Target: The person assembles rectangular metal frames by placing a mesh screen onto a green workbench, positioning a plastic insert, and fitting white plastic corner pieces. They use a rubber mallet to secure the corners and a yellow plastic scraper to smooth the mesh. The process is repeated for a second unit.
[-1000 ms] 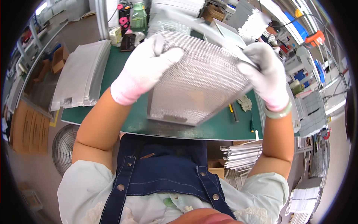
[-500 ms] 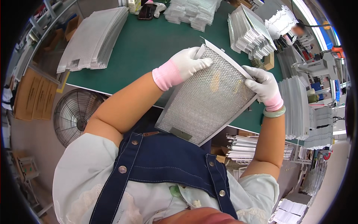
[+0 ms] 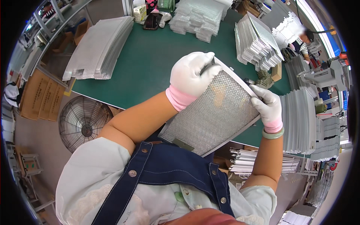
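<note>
A mesh filter panel (image 3: 219, 112) of silvery expanded metal in a thin metal frame leans tilted between my body and the green table. My left hand (image 3: 193, 77), in a white glove with a pink cuff, closes around the frame at its top left corner, thumb and fingers pinched there. That corner is mostly covered by the glove. On the opposite side, my right hand (image 3: 268, 107), gloved the same way, grips the right edge strip near the upper right corner. The panel's lower end, with a small dull plate (image 3: 183, 144), rests close to my apron.
Mesh sheets (image 3: 99, 48) are stacked at the table's left, with more mesh piles (image 3: 198, 18) at the back and back right (image 3: 258, 41). Frame strips (image 3: 298, 120) stand at the right. A floor fan (image 3: 86, 123) is left of me. Another person (image 3: 303, 45) is at the far right.
My left hand has moved up and right along the panel's top and now wraps the corner, where a loose frame end stuck out before. My right hand keeps its hold.
</note>
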The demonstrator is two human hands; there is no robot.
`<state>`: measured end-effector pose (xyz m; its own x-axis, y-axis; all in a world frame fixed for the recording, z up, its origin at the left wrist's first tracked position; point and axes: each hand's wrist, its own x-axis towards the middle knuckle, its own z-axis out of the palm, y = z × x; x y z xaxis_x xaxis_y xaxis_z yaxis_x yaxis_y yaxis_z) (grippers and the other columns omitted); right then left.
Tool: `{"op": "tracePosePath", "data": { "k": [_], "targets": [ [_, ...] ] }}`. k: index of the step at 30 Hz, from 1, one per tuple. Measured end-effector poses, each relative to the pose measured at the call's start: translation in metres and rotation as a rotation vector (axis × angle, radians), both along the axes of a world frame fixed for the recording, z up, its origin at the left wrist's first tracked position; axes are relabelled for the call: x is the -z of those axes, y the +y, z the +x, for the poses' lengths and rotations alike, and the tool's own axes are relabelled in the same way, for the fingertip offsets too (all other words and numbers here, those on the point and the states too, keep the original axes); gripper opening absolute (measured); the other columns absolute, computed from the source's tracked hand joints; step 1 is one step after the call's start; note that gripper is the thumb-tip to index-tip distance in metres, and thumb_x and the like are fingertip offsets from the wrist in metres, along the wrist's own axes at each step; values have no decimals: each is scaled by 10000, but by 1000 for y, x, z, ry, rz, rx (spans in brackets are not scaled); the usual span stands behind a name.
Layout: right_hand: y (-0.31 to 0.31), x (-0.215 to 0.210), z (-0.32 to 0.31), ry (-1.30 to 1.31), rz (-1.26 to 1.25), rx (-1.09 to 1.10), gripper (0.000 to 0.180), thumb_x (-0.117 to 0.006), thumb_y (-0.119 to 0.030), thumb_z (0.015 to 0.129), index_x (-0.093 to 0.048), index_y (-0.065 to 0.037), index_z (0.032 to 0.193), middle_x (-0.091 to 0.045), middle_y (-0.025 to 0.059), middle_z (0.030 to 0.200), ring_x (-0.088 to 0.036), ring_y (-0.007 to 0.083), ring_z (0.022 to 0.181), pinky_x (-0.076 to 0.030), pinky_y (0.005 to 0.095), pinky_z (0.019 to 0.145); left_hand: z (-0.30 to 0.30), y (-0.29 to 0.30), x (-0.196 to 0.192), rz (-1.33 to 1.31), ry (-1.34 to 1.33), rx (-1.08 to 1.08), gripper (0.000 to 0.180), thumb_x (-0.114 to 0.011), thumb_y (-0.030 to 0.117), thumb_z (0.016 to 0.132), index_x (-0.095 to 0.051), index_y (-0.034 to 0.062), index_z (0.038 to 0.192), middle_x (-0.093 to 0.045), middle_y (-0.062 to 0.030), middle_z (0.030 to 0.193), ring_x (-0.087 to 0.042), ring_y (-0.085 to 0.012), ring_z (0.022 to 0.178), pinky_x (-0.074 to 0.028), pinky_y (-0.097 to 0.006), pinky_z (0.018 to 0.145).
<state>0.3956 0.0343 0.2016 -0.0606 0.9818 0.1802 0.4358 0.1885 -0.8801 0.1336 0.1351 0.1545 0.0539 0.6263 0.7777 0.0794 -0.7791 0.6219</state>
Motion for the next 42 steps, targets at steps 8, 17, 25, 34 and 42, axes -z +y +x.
{"op": "tracePosePath", "data": {
  "k": [8,17,25,34,42],
  "targets": [
    [-8,4,14,33,76,-37,386,-730,0,872,-650,33,1248,-710,70,1119,-636,96,976,-494,241,889,0,-5,-6,-370,-289,543,395,-721,3,874,-629,7,1257,-686,-60,1075,-647,-89,899,-527,-226,793],
    [-6,-3,13,-27,24,-62,389,-725,51,850,-665,25,1234,-711,58,1096,-635,87,940,-505,241,857,-15,-5,-19,-411,-67,487,356,-709,-8,881,-626,2,1228,-695,-54,1060,-647,-73,871,-537,-221,758],
    [-9,0,8,-4,113,-68,363,-743,45,832,-693,15,1190,-714,50,1010,-635,85,882,-496,227,801,-29,-6,-20,-471,-93,618,369,-730,-4,864,-644,5,1223,-696,-57,1042,-648,-78,880,-540,-225,756],
    [-13,-2,15,14,85,-101,355,-766,20,814,-704,14,1164,-711,55,1003,-631,95,866,-492,235,795,-25,-15,-24,-435,-39,539,430,-773,49,831,-594,3,1219,-643,-32,1066,-600,-59,882,-512,-226,786],
    [-3,-34,-63,-688,565,133,260,-694,-246,897,-675,-28,1037,-648,133,824,-651,307,759,-518,373,682,-9,-24,-32,-331,170,159,509,-806,220,786,-564,7,1180,-645,-93,1090,-626,-140,957,-507,-286,861]
  ]
}}
